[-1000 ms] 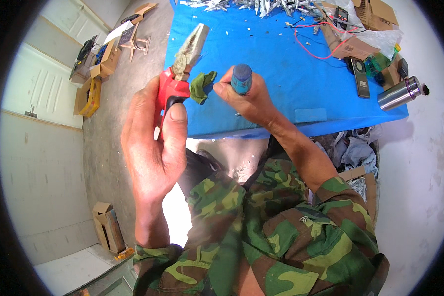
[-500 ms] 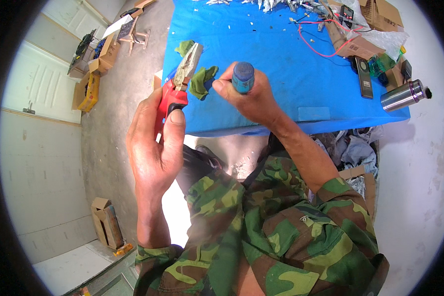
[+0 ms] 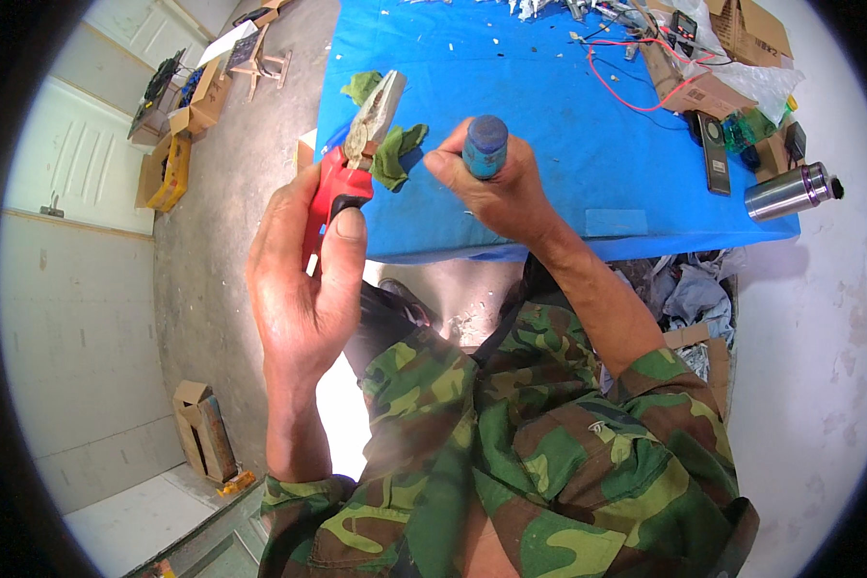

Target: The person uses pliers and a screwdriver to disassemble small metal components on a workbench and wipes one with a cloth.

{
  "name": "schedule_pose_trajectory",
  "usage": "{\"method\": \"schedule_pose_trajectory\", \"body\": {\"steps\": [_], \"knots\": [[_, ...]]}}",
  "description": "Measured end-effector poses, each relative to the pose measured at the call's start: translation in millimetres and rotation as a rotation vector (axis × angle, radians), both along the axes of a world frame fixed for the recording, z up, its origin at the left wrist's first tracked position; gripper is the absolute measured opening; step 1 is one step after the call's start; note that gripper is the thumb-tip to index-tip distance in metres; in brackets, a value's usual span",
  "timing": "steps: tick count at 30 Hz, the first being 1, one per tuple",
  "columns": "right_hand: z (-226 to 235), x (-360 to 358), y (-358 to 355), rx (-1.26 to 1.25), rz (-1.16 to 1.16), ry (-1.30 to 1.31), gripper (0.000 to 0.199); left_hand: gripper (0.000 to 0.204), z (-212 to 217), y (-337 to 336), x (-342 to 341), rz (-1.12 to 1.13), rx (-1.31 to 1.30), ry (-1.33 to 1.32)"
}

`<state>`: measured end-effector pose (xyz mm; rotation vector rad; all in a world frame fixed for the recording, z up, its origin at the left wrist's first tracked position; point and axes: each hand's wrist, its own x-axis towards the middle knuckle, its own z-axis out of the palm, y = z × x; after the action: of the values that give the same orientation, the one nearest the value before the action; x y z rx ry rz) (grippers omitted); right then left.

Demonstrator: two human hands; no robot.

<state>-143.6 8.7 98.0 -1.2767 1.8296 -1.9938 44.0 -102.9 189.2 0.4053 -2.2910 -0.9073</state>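
Observation:
My left hand [image 3: 303, 275] is closed round the red and black handles of a pair of pliers [image 3: 376, 120], whose metal jaws point up and away over the table's near left part. In my right hand [image 3: 506, 193] is a tool with a blue handle [image 3: 486, 146], gripped in the fist; its end faces up and its far part is hidden, so I cannot tell its kind. A crumpled green cloth [image 3: 395, 156] shows between the pliers and my right hand. Another green piece [image 3: 361, 87] lies just beyond the pliers on the blue tablecloth [image 3: 520, 91].
A steel flask [image 3: 788, 193] lies at the table's right edge beside a dark handheld device [image 3: 713, 159]. A pink cable [image 3: 612, 87] loops near a cardboard box [image 3: 703, 96]. Metal parts [image 3: 539, 8] are heaped along the far edge. Grey cloths [image 3: 698, 294] sit under the table.
My right hand and the blue-handled tool have shifted slightly right. The pliers' jaws are a little farther up and right, with the left hand's grip unchanged.

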Motion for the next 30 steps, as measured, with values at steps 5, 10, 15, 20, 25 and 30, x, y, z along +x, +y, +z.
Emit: {"method": "schedule_pose_trajectory", "body": {"steps": [5, 10, 15, 20, 25, 30], "knots": [[3, 2, -5, 0.014, 0.018, 0.004, 0.015, 0.046, 14, 1, -6, -0.057, -0.186, 0.106], [3, 0, -4, 0.025, 0.014, 0.011, 0.014, 0.045, 22, 7, -9, -0.084, -0.136, 0.149], [-2, 2, -2, 0.030, -0.009, -0.018, 0.013, 0.045, 5, 1, -9, -0.080, -0.097, 0.078], [-5, -1, 1, 0.014, -0.012, 0.022, 0.013, 0.045, 3, -1, -10, -0.098, -0.102, 0.043], [-6, 0, 2, 0.046, 0.006, 0.006, 0.018, 0.043, 7, 3, -13, -0.113, -0.093, 0.077], [-3, -3, 4, 0.043, 0.003, -0.061, 0.018, 0.044, 9, 4, -14, -0.115, -0.113, 0.078]]}}
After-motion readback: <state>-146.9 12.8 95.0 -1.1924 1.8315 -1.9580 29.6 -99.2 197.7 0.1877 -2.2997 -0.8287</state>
